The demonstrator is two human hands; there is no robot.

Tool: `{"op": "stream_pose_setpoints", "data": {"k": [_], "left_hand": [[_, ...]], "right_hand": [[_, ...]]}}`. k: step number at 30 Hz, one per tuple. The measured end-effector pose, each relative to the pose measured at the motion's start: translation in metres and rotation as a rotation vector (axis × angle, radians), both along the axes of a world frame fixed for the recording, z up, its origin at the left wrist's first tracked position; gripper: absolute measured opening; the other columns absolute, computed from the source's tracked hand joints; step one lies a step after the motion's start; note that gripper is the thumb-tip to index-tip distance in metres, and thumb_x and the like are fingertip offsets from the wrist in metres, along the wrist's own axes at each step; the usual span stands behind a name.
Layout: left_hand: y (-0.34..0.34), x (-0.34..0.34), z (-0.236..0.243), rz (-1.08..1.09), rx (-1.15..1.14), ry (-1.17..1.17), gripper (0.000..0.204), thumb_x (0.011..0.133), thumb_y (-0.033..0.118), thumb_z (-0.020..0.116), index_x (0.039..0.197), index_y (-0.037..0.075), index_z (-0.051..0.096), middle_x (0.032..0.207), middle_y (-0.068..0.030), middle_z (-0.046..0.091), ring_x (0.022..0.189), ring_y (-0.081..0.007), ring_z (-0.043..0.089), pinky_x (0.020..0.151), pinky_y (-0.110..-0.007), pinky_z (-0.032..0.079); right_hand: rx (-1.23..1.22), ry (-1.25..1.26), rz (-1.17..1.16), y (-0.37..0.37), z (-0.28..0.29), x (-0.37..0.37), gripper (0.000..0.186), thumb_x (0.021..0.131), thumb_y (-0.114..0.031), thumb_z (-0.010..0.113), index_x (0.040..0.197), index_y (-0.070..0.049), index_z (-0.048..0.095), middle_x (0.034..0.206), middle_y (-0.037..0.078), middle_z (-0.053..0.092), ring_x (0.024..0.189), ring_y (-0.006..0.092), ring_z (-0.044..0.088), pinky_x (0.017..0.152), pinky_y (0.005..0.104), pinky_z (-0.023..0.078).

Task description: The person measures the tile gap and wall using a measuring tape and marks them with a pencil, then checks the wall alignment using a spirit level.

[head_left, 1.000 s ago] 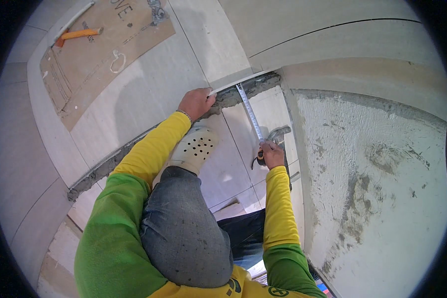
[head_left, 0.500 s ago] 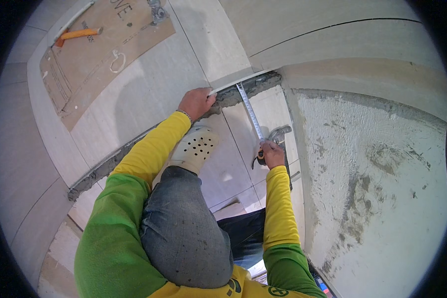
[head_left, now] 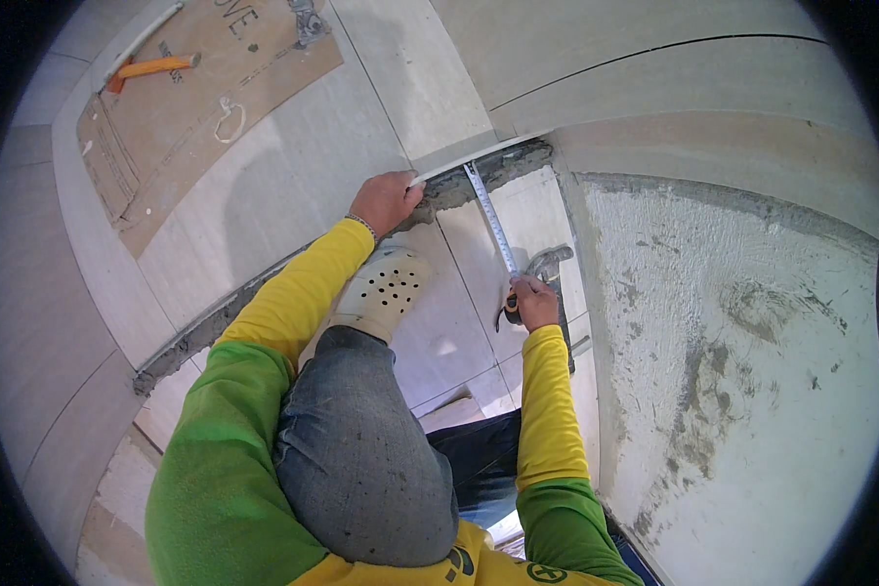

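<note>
My left hand (head_left: 385, 203) has its fingers closed on a long white strip (head_left: 469, 157) along the step's mortar-smeared edge (head_left: 491, 178). My right hand (head_left: 537, 305) grips a black-and-orange tape measure (head_left: 512, 309), its white blade (head_left: 491, 217) stretched up to that edge. Just behind this hand, a grey metal tool head, apparently a hammer's (head_left: 549, 262), shows on the tiles (head_left: 469, 330), partly hidden. My foot in a cream clog (head_left: 383, 291) rests below my left hand, under my bent knee (head_left: 361, 439).
On the upper tiles (head_left: 293, 186) lie cardboard (head_left: 195, 122), an orange-handled tool (head_left: 156, 68) and a crumpled grey item (head_left: 309, 24). Tiled walls (head_left: 654, 83) rise at upper right and left. A rough, stained white surface (head_left: 742, 381) fills the right side beside a narrow edge.
</note>
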State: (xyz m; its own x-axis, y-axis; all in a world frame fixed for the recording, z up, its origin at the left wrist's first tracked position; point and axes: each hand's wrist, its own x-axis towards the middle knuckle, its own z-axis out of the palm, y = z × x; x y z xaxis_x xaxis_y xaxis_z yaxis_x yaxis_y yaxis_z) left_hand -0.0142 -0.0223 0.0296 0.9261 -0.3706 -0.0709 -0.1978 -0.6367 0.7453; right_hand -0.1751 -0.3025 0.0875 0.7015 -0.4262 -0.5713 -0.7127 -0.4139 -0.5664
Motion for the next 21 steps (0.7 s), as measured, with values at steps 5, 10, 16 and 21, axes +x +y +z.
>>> {"op": "stream_pose_setpoints", "data": {"k": [5,10,16,21], "left_hand": [[0.0004,0.0009,0.0031,-0.002,-0.006,0.043,0.026,0.09,0.029,0.051,0.095,0.005,0.062,0.086,-0.02,0.064,0.082,-0.0379,0.061,0.074,-0.044,0.049],[-0.0013,0.0011,0.0082,-0.02,0.031,0.094,0.026,0.09,0.028,0.051,0.096,0.005,0.062,0.087,-0.0199,0.064,0.083,-0.0379,0.061,0.075,-0.045,0.049],[0.0002,-0.0016,0.0018,0.022,-0.015,0.003,0.026,0.089,0.028,0.051,0.087,0.004,0.059,0.08,-0.018,0.063,0.077,-0.0372,0.06,0.07,-0.047,0.048],[-0.0017,-0.002,-0.0004,0.043,-0.035,-0.03,0.026,0.089,0.028,0.051,0.089,0.004,0.06,0.081,-0.0181,0.063,0.078,-0.037,0.061,0.07,-0.046,0.048]], "right_hand": [[-0.003,0.008,-0.009,-0.0019,-0.004,-0.001,0.031,0.082,-0.029,0.061,0.089,0.0,0.069,0.072,0.012,0.066,0.066,0.0173,0.06,0.065,0.0296,0.048],[-0.019,0.027,-0.012,-0.0055,-0.0064,-0.0036,0.031,0.081,-0.029,0.061,0.088,0.001,0.068,0.072,0.011,0.065,0.067,0.016,0.06,0.065,0.0299,0.048],[0.007,0.019,-0.034,0.0005,-0.0009,-0.0001,0.03,0.081,-0.028,0.062,0.088,0.0,0.069,0.073,0.01,0.065,0.068,0.0149,0.06,0.065,0.0295,0.048],[0.02,0.029,-0.044,-0.0033,-0.0043,-0.0003,0.032,0.08,-0.03,0.063,0.09,0.0,0.07,0.073,0.01,0.065,0.068,0.0144,0.06,0.065,0.0284,0.048]]}}
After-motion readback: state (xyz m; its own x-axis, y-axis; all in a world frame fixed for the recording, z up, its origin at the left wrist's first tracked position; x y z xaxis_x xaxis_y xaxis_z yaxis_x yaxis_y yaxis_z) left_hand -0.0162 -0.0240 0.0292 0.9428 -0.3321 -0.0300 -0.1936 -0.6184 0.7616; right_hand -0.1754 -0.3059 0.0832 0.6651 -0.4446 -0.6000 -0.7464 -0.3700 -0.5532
